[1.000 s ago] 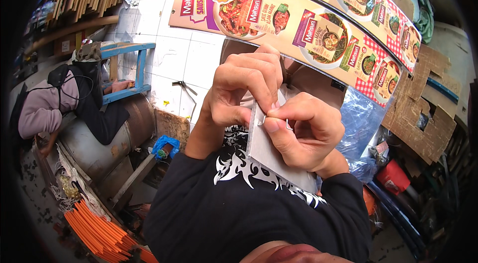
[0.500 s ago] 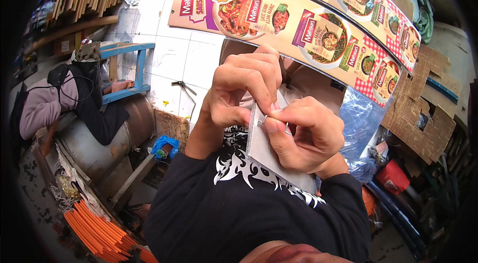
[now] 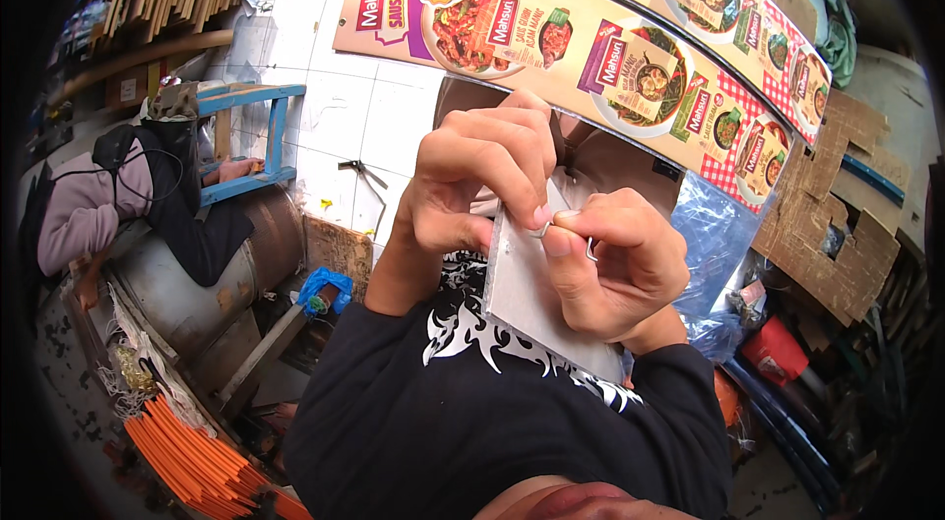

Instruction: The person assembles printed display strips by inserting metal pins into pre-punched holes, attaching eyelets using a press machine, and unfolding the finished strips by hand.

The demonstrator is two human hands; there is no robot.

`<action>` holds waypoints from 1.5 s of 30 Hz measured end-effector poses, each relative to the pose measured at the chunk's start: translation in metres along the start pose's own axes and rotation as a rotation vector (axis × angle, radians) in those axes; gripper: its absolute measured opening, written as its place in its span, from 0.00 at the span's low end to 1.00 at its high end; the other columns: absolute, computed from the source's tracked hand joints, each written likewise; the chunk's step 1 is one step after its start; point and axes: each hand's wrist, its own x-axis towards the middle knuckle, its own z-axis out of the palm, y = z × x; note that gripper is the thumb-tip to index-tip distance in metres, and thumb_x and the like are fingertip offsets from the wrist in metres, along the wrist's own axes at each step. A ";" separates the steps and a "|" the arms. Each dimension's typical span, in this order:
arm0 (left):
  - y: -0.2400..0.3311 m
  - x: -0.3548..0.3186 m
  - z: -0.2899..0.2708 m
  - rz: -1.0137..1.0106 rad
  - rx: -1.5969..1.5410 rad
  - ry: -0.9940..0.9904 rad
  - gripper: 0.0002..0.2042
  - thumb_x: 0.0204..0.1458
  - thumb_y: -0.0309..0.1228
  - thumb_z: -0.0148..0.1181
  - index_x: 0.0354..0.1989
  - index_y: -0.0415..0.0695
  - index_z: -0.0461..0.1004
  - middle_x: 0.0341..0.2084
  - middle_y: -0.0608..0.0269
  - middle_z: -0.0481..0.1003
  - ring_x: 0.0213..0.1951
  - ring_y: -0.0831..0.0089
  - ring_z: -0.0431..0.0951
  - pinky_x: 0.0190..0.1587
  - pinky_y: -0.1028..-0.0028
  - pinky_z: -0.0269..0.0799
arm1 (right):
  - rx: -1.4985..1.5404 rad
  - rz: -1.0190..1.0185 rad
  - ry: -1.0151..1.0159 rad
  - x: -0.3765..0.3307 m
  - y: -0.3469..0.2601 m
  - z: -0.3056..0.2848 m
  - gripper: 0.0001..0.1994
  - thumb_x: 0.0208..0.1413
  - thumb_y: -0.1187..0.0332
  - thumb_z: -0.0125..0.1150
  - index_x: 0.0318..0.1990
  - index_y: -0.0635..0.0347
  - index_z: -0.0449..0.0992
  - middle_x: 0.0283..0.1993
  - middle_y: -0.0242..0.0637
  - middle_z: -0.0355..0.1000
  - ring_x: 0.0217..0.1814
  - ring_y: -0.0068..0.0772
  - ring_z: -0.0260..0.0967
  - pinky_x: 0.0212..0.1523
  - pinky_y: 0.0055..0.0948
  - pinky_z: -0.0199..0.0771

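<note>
Grey card panel (image 3: 536, 299) sits upright-tilted between both hands, above the person's black-sleeved forearms (image 3: 472, 412), close to the chest. Looks thin, light and fairly stiff, likely to crease if bent; best held by its edges, as now. Small metal wire hook (image 3: 588, 246) at the panel's top edge: thin, springy-looking, easy to fumble, needs a fingertip pinch. Left hand (image 3: 477, 181) curled over the panel's top left edge, fingers bent tight, thumb and forefinger pressing at the rim beside the hook. Right hand (image 3: 615, 269) closed in a pinch on the hook, remaining fingers folded behind the panel, bracing it. Long printed food banners (image 3: 610, 58) lie on the white tiled floor (image 3: 325, 107) beyond. Another person (image 3: 118, 195) sits at far left near a blue wooden frame (image 3: 256, 141). Orange strips (image 3: 187, 451) stacked lower left.
</note>
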 end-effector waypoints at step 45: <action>0.004 0.025 0.011 -0.517 0.012 0.242 0.19 0.56 0.23 0.57 0.55 0.29 0.65 0.42 0.54 0.76 0.44 0.75 0.76 0.47 0.75 0.72 | -0.035 0.489 -0.143 0.016 0.025 -0.143 0.03 0.57 0.77 0.57 0.35 0.69 0.75 0.39 0.35 0.71 0.40 0.21 0.67 0.44 0.21 0.66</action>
